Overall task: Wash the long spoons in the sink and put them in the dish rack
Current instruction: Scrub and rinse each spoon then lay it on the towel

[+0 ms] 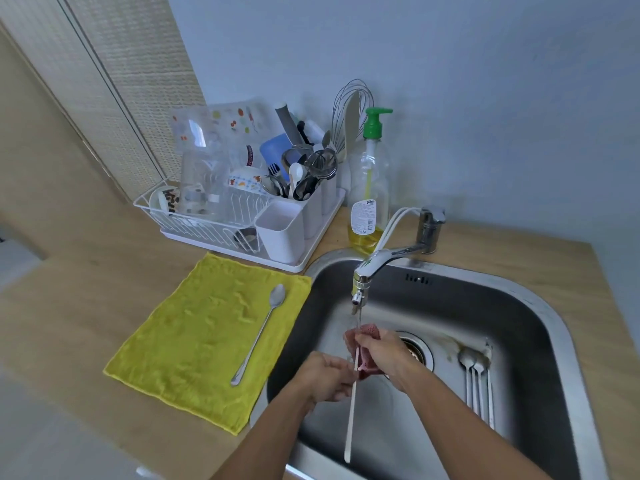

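Observation:
Over the steel sink [540,306], my left hand [325,377] grips the handle of a long spoon [350,420]. Its handle end points toward me and its bowl is hidden. My right hand [382,353] holds a pink mesh scrubber [365,356] wrapped around the spoon's upper part, under water running from the tap [372,268]. Several more long spoons [476,382] lie on the sink floor at the right. One long spoon [261,332] lies on the yellow cloth [194,341] left of the sink. The white dish rack [194,226] stands behind the cloth.
The rack's white cutlery holders [282,233] are crowded with utensils, and cups and clear containers fill the rest. A dish soap bottle [369,195] with a green pump stands beside the tap. The drain [417,351] sits just right of my hands. Wooden countertop surrounds the sink.

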